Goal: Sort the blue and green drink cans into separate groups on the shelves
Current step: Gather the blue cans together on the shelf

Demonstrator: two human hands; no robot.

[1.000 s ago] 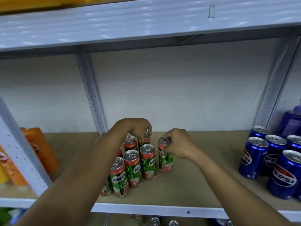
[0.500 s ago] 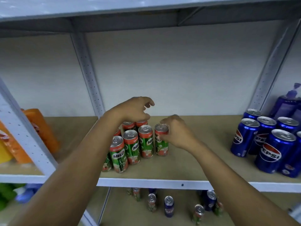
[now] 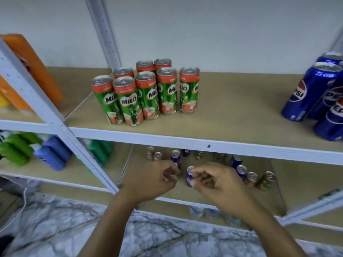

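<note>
Several green Milo cans [image 3: 148,93] stand bunched on the middle shelf [image 3: 185,140]. Blue Pepsi cans [image 3: 311,91] are grouped at that shelf's right end. On the lower shelf [image 3: 289,184] stand mixed small cans, among them a blue can [image 3: 175,156], a green can [image 3: 150,153] and more green cans [image 3: 267,179] to the right. My left hand [image 3: 156,180] hovers in front of them with loosely curled fingers, holding nothing. My right hand [image 3: 217,184] has its spread fingertips right beside another blue can [image 3: 189,176], not closed around it.
A slanted white shelf post [image 3: 46,117] crosses the left side. Orange packs [image 3: 27,62] lean behind it on the middle shelf. Green bottles [image 3: 16,147] and blue bottles [image 3: 53,154] stand lower left. Marbled floor [image 3: 55,229] lies below.
Both hands let go of the green cans on the middle shelf and dropped to the lower shelf. The view tilted downward with them.
</note>
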